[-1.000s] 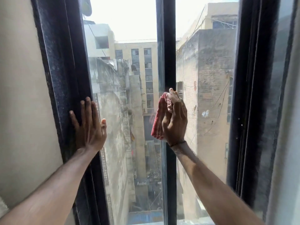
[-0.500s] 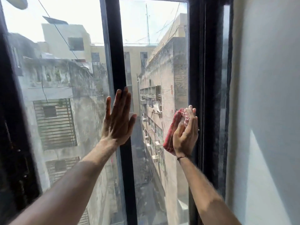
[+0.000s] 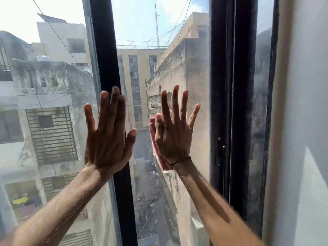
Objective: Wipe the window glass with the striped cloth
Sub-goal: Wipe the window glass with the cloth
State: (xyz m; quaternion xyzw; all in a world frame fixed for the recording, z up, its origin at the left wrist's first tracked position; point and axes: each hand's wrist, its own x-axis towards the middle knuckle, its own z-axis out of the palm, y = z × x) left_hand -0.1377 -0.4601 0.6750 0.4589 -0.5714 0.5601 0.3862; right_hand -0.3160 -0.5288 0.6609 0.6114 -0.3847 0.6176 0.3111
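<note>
The striped cloth (image 3: 152, 132) is reddish pink, and only its edge shows, left of and below my right hand (image 3: 173, 135). That hand lies flat with fingers spread, pinning the cloth against the right pane of the window glass (image 3: 195, 77). My left hand (image 3: 108, 139) is flat and empty, fingers spread. It rests over the black centre bar (image 3: 104, 50) and the edge of the left pane. Most of the cloth is hidden under my right palm.
A thick black window frame (image 3: 229, 86) stands just right of my right hand, with a pale wall (image 3: 301, 121) beyond it. Buildings and a street far below show through the hazy glass.
My right hand has opened from a curled grip to flat, spread fingers over the cloth and moved left off the right frame. My left hand has stayed on the centre bar.
</note>
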